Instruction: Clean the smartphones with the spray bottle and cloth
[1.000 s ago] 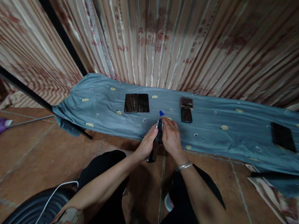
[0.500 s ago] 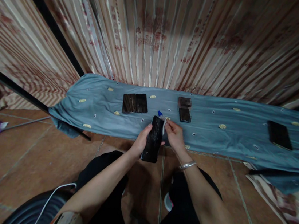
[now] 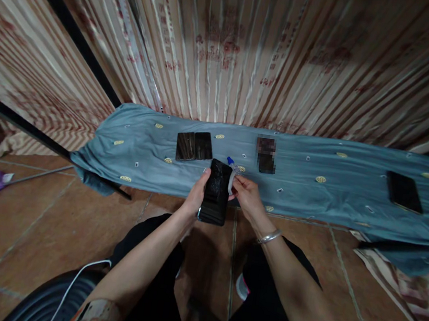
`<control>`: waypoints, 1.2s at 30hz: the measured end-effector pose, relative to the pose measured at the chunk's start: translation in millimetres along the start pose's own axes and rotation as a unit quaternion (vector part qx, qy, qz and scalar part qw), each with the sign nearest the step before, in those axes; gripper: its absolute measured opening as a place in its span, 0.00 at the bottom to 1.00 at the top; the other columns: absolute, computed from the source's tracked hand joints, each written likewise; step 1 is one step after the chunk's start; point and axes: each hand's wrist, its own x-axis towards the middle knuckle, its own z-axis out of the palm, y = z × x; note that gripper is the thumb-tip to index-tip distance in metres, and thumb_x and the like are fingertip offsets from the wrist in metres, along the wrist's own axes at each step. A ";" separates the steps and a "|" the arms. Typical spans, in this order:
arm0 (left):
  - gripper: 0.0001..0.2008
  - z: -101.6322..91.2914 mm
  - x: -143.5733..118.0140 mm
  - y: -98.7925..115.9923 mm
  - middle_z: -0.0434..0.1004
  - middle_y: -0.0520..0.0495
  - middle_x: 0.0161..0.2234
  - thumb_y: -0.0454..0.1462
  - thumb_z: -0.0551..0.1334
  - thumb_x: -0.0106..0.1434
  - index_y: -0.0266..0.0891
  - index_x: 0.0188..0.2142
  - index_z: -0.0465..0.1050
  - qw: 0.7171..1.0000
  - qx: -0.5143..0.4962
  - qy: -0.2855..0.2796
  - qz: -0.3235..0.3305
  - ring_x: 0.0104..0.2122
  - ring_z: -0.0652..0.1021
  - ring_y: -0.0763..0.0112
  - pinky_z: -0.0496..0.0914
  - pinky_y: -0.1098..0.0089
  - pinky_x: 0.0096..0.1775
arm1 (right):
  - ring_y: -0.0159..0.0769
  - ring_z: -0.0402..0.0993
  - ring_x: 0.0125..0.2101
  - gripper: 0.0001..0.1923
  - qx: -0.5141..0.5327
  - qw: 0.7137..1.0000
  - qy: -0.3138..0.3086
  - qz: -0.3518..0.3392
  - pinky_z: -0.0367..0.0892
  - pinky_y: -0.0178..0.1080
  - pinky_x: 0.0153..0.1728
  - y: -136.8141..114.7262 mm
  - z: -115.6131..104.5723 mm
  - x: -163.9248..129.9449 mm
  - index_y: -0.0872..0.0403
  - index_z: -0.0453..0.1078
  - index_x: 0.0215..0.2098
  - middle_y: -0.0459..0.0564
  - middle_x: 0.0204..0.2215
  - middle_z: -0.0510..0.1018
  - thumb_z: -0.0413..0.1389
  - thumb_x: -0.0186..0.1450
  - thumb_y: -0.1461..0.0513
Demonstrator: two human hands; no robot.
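I'm gripping a black phone (image 3: 216, 192) in my left hand (image 3: 196, 197), my right hand (image 3: 247, 196) pinching a small blue-tipped piece (image 3: 231, 170) beside it

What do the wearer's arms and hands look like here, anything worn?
Both forearms are bare, no sleeves and no gloves. The right hand has a thin silver bangle at the wrist. The left hand shows no ring or band; near the left elbow sits a patterned patch, too dim and cut off to tell what it is.

Black phone (image 3: 216, 192) — glossy screen up, lengthwise, held above blue cloth's near edge
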 end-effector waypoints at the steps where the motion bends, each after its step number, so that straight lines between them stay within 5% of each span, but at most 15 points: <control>1: 0.20 0.1 0.3 0.2 0.84 0.41 0.36 0.44 0.52 0.72 0.33 0.47 0.77 1.000 0.002 -0.001 0.006 0.38 0.84 0.61 0.78 0.55 0.48 | 0.31 0.64 0.22 0.18 -0.006 1.000 -0.003 0.001 0.60 0.34 0.24 -0.2 1.0 -1.1 0.53 0.72 0.24 0.43 0.20 0.72 0.65 0.52 0.47; 5: 0.17 -1.2 2.1 0.5 0.84 0.41 0.35 0.42 0.55 0.71 0.32 0.43 0.78 1.000 0.022 0.005 0.016 0.38 0.84 0.62 0.77 0.60 0.48 | 0.30 0.62 0.21 0.20 -0.031 0.999 0.006 -0.007 0.59 0.33 0.23 0.3 1.4 -2.7 0.52 0.68 0.21 0.42 0.18 0.69 0.64 0.52 0.45; 11: 0.11 -7.6 8.8 -0.6 0.84 0.47 0.31 0.38 0.60 0.68 0.34 0.40 0.80 0.992 0.060 0.087 0.069 0.38 0.83 0.66 0.73 0.68 0.51 | 0.28 0.59 0.22 0.20 -0.063 0.998 0.013 -0.029 0.56 0.33 0.25 0.6 -1.8 -4.2 0.52 0.66 0.21 0.40 0.18 0.65 0.62 0.54 0.45; 17: 0.14 -9.3 9.9 3.5 0.85 0.46 0.37 0.40 0.59 0.68 0.34 0.46 0.79 0.995 0.012 0.058 0.081 0.42 0.83 0.64 0.72 0.66 0.54 | 0.28 0.58 0.21 0.23 -0.068 0.997 -0.015 -0.017 0.54 0.32 0.23 -2.8 5.1 -12.8 0.52 0.67 0.21 0.42 0.19 0.66 0.62 0.55 0.43; 25: 0.24 -13.5 12.0 14.8 0.84 0.42 0.32 0.49 0.54 0.70 0.31 0.47 0.78 0.997 0.020 0.066 0.020 0.38 0.83 0.59 0.74 0.61 0.51 | 0.28 0.57 0.22 0.26 -0.072 0.995 -0.069 0.010 0.54 0.32 0.23 -3.6 12.9 -25.9 0.53 0.67 0.22 0.41 0.19 0.65 0.62 0.54 0.40; 36: 0.30 -22.0 21.5 28.1 0.84 0.39 0.35 0.50 0.47 0.71 0.27 0.54 0.73 0.998 -0.047 -0.001 0.051 0.41 0.83 0.61 0.74 0.65 0.48 | 0.30 0.63 0.23 0.24 -0.148 0.983 -0.112 0.001 0.60 0.33 0.25 0.1 9.8 -48.3 0.54 0.72 0.26 0.43 0.21 0.69 0.57 0.61 0.42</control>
